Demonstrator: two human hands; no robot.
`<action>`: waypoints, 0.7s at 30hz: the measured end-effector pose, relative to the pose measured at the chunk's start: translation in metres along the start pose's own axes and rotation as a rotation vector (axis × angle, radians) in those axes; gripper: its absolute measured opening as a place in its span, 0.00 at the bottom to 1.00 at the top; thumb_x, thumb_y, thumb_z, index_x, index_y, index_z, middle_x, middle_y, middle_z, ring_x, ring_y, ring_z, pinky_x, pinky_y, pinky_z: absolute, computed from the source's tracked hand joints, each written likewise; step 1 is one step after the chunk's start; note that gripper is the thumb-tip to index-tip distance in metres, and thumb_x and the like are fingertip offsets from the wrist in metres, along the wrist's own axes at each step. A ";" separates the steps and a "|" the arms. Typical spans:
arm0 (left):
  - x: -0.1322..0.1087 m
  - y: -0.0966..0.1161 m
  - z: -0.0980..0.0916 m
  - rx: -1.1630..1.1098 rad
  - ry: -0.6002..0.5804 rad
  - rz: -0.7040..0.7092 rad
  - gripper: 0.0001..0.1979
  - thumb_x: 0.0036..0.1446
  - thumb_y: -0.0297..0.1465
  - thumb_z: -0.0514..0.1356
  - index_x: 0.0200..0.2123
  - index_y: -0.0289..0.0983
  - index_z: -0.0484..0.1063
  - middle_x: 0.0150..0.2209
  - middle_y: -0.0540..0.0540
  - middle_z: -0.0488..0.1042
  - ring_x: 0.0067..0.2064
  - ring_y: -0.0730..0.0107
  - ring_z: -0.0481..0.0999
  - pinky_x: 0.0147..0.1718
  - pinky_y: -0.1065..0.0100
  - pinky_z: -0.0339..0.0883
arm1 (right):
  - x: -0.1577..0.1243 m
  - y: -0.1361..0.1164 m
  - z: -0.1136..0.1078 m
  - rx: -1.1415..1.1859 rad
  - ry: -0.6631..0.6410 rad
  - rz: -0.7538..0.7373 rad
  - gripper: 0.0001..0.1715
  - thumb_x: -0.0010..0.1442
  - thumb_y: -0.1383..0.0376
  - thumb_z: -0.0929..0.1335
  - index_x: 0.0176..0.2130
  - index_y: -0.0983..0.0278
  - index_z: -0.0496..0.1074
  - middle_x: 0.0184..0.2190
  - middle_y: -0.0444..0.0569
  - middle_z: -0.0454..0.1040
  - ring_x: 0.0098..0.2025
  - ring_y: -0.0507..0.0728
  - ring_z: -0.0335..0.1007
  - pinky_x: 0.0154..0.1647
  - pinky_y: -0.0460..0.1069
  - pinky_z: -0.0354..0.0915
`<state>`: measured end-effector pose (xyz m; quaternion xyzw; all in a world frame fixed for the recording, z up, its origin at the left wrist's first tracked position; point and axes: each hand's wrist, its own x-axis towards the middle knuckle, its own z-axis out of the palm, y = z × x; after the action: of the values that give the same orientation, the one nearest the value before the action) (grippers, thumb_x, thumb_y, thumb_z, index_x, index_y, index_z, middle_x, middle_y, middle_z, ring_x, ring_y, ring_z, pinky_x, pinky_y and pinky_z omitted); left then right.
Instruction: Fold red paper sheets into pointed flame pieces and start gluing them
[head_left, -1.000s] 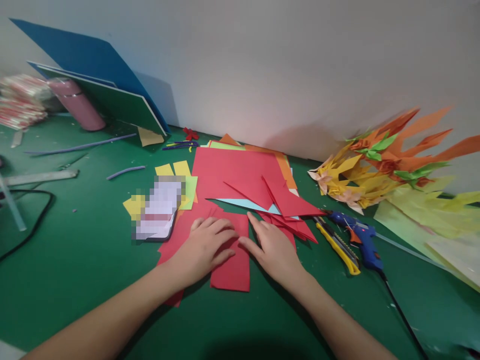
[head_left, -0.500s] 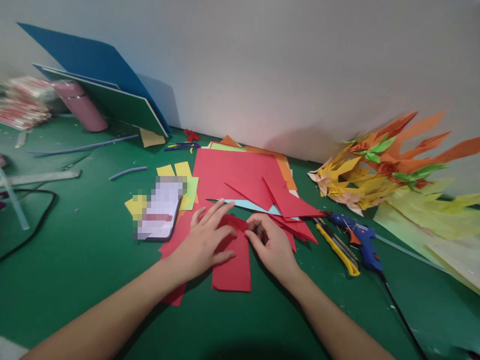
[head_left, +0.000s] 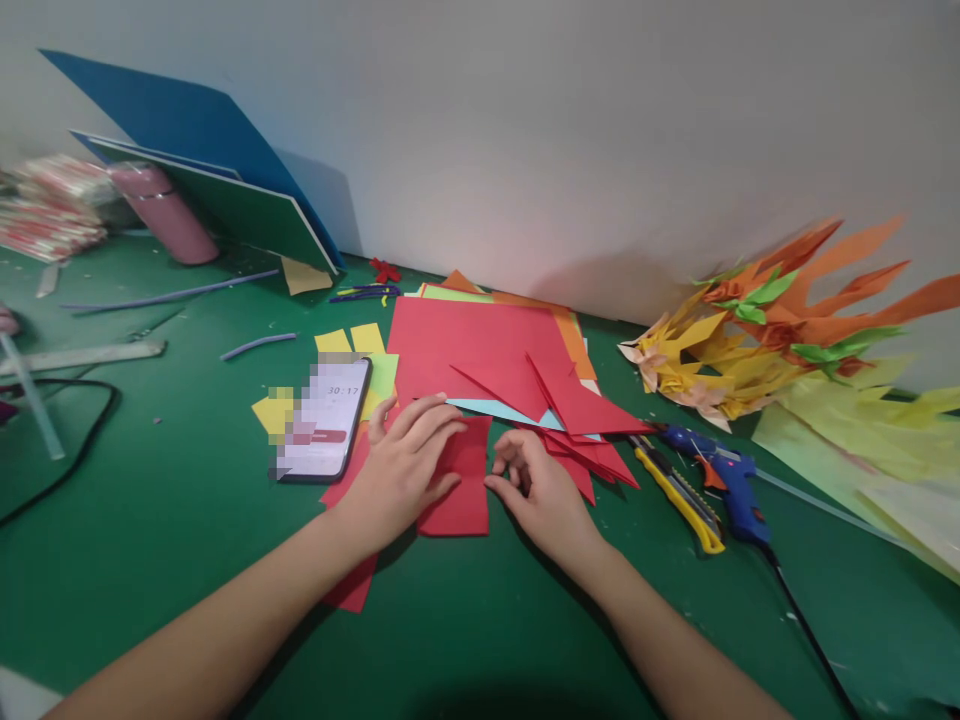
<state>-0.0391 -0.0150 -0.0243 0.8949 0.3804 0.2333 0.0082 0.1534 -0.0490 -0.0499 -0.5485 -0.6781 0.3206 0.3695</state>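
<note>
A small rectangular piece of red paper [head_left: 466, 490] lies in front of me on the green table. My left hand [head_left: 409, 455] rests over its left part, fingers stretched out and palm down, hiding that side. Just off the paper's right edge is my right hand [head_left: 536, 490], its fingers curled and the thumb apart from them, with nothing visible in between. Under my left hand and wrist, a longer red strip [head_left: 356, 585] sticks out. Several pointed, folded red paper pieces [head_left: 585, 405] lie beyond my right hand, partly on a large red sheet [head_left: 465, 340].
A phone [head_left: 330, 420] lies left on yellow and green paper scraps. To the right are a yellow cutter knife [head_left: 682, 500], a blue glue gun [head_left: 731, 475] with its cord, and orange and yellow paper flowers [head_left: 750, 330]. A pink bottle [head_left: 169, 215] leans by boards [head_left: 225, 190] at back left.
The small red paper has shifted away from me and slightly left, its near edge now farther up. My right fingers have come off its edge. My left hand has moved slightly left.
</note>
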 end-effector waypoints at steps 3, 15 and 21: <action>0.001 -0.001 0.000 0.023 0.007 -0.017 0.18 0.56 0.29 0.62 0.50 0.40 0.66 0.52 0.41 0.73 0.57 0.52 0.67 0.60 0.47 0.44 | -0.001 -0.003 -0.002 -0.008 -0.042 -0.010 0.12 0.56 0.71 0.65 0.39 0.60 0.59 0.28 0.42 0.68 0.27 0.53 0.61 0.29 0.48 0.59; -0.002 -0.001 0.006 0.038 0.036 -0.072 0.22 0.52 0.30 0.66 0.50 0.40 0.64 0.53 0.39 0.71 0.55 0.50 0.67 0.56 0.46 0.47 | -0.006 -0.018 -0.015 -0.102 -0.284 -0.048 0.21 0.50 0.73 0.72 0.38 0.59 0.59 0.32 0.42 0.68 0.35 0.56 0.64 0.36 0.49 0.61; -0.003 -0.006 0.005 0.029 0.041 -0.098 0.26 0.52 0.32 0.66 0.52 0.41 0.62 0.53 0.40 0.70 0.55 0.51 0.67 0.56 0.49 0.50 | -0.008 -0.017 -0.016 -0.164 -0.298 -0.096 0.27 0.46 0.63 0.78 0.41 0.60 0.62 0.37 0.47 0.70 0.39 0.58 0.66 0.41 0.52 0.64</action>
<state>-0.0424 -0.0118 -0.0311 0.8703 0.4271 0.2453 -0.0013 0.1595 -0.0592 -0.0289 -0.4902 -0.7746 0.3241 0.2338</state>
